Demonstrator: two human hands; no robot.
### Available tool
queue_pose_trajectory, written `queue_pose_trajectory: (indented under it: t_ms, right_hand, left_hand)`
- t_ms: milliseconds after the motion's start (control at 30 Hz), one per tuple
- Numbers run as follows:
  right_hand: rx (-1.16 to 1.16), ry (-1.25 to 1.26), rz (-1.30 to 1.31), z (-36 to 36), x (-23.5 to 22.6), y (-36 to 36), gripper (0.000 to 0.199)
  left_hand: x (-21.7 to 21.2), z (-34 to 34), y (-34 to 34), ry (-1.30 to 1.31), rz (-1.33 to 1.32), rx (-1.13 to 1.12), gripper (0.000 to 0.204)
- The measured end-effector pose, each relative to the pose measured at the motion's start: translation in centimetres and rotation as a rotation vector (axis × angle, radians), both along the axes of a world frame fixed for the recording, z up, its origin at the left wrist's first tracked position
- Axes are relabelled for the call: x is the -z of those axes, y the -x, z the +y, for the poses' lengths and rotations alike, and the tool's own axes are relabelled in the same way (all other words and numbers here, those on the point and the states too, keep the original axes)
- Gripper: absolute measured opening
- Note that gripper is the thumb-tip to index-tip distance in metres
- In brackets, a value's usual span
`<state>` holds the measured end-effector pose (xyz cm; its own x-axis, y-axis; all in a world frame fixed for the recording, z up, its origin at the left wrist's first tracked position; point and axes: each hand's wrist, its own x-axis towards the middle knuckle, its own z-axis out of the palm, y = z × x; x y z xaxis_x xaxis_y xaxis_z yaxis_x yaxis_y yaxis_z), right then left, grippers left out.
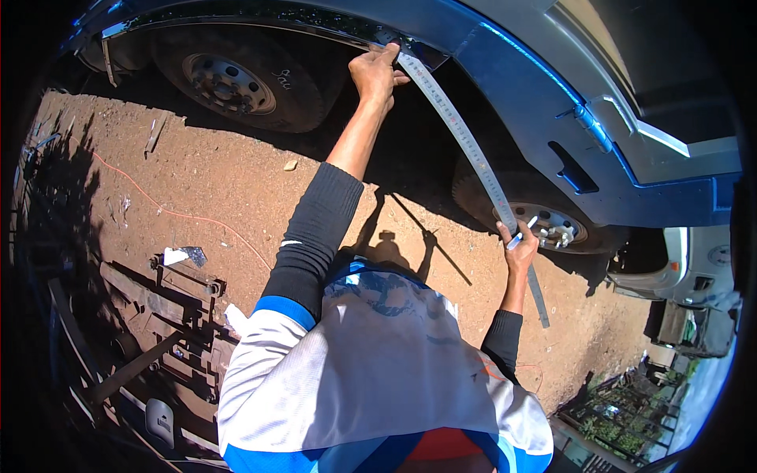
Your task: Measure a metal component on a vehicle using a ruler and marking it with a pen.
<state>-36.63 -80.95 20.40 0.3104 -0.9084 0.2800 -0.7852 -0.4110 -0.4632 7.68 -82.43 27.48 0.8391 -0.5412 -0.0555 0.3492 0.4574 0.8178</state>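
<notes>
A long metal ruler bows across from the vehicle's lower body edge toward my right side. My left hand is closed at its upper end, with the fingers against the dark edge of the blue body panel. Lower along the ruler, my right hand pinches it, and the free end sticks out past the fingers. A slim white stick, perhaps a marker or chalk, also sits in my right hand.
Two vehicle wheels stand under the body. An orange cord runs over the dirt ground. Metal frame parts lie at the left. Another vehicle stands at the right. A hinge juts from the panel.
</notes>
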Motion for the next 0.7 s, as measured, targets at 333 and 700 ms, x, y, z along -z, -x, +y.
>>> queue_pose_trajectory:
  t_ms: [333,700]
  right_hand:
    - [0.030,-0.054,-0.016,0.1,-0.1,-0.8,0.043]
    - [0.064,-0.115,0.037,-2.4,0.0,-0.8,0.050]
  left_hand:
    - [0.6,-0.3,0.0,0.040,-0.004,-0.051,0.029]
    - [0.5,-0.5,-0.3,-0.044,-0.043,-0.032,0.024]
